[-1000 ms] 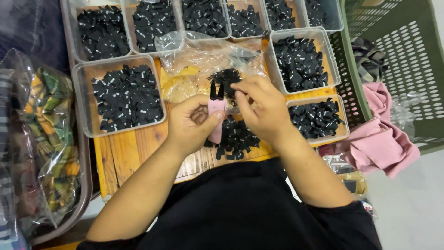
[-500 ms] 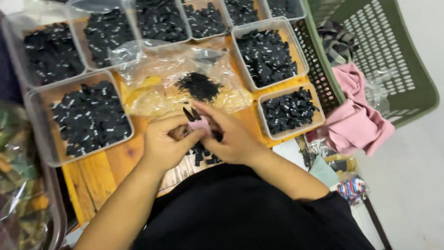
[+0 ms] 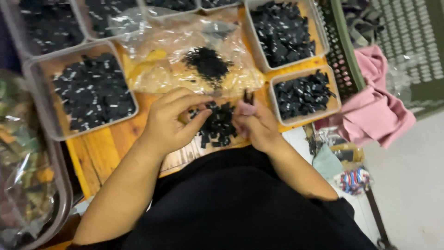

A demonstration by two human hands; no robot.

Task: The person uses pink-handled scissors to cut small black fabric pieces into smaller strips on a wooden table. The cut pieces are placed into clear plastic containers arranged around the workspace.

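Note:
My left hand [image 3: 173, 118] rests on the wooden board [image 3: 99, 153], its fingertips pinching a small black part at the edge of a loose pile of small black parts [image 3: 217, 125]. My right hand [image 3: 254, 122] sits just right of that pile, closed around a pink-handled tool [image 3: 248, 106] whose dark tips point up and away from me. The pile lies between both hands, partly hidden by my fingers.
Clear plastic trays of black parts stand at the left [image 3: 90, 90], right [image 3: 303, 95] and back right [image 3: 282, 30]. A crinkled clear bag [image 3: 194, 65] with black bits lies behind the pile. A pink cloth [image 3: 374, 111] and a green basket [image 3: 397, 41] are at the right.
My hands have come apart: the left now pinches a part from the pile, the right holds the pink tool alone. The camera view has shifted and tilted.

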